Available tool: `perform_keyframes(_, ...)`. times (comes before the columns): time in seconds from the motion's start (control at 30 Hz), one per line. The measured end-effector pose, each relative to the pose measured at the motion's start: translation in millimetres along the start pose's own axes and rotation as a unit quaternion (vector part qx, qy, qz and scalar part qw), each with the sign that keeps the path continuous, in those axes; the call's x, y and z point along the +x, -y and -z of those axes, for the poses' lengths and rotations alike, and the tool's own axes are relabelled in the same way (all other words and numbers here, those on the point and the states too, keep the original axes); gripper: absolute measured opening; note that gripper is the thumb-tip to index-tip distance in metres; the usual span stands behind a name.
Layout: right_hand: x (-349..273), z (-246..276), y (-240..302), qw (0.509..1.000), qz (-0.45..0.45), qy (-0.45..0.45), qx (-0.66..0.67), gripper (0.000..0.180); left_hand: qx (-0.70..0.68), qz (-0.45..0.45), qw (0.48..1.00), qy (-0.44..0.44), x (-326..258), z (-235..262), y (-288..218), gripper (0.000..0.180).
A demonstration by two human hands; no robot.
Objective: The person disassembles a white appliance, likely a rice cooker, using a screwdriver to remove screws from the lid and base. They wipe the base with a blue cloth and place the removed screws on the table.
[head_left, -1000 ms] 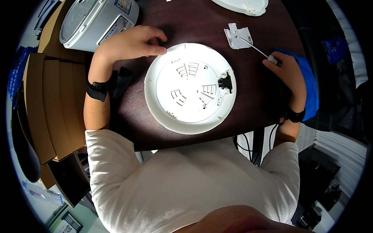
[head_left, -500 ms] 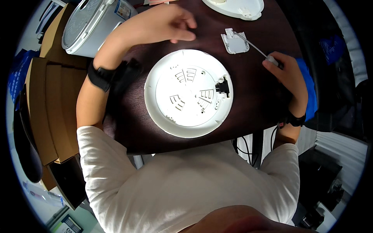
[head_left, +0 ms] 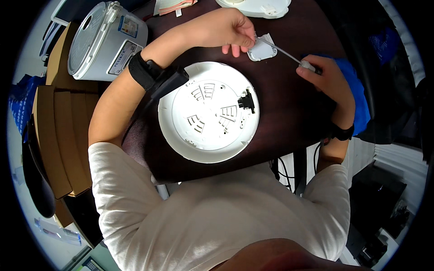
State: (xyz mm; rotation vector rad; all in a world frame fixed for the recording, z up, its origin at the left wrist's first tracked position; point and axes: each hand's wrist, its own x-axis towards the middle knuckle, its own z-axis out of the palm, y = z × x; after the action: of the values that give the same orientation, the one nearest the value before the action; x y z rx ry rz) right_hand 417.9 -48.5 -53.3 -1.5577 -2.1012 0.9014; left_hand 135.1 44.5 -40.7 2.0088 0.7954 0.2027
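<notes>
In my right hand [head_left: 327,79] is the handle of a screwdriver [head_left: 289,55], its thin shaft slanting up and left. The tip reaches the far edge of a small white plastic cover [head_left: 263,50] lying on the table. My left hand [head_left: 237,34] is there too, thumb and forefinger pinched together at the shaft's tip. Whatever sits between those fingers is too small to make out. Nearer me lies a round white plastic base [head_left: 209,144], hollow side up, with slotted vents and a black connector [head_left: 247,101] at its right side.
A grey lidded bucket [head_left: 101,56] stands at the far left beside stacked cardboard boxes [head_left: 68,135]. At the far edge are another white round part [head_left: 260,7] and a folded cloth [head_left: 174,5]. A blue bag [head_left: 359,104] lies beyond my right wrist.
My left hand has come across to the right and its fingers have closed at the screwdriver's tip. The right hand keeps its hold on the handle. The whole view has shifted slightly.
</notes>
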Motion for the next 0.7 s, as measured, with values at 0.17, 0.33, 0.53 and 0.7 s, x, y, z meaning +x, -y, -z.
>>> perform_keyframes(0.17,5.6,3.0,-24.7,0.994,-0.045,-0.056,-0.085,0.035,0.152,0.059,0.986,0.027,11.4,-8.5,0.6,0.014)
perform_keyframes(0.33,16.4,-6.3,-38.1,0.985,-0.113,-0.113,-0.071,0.038,0.312,-0.044,0.949,-0.019,26.9,-11.7,17.9,0.013)
perform_keyframes(0.53,20.4,-23.0,-61.2,0.982,-0.029,-0.158,-0.101,0.038,0.321,-0.084,0.943,-0.022,34.0,-11.4,28.6,0.012)
perform_keyframes(0.7,23.8,-24.9,-56.3,0.972,-0.044,-0.165,-0.164,0.039,0.327,-0.077,0.941,-0.026,32.0,-10.6,23.1,0.014)
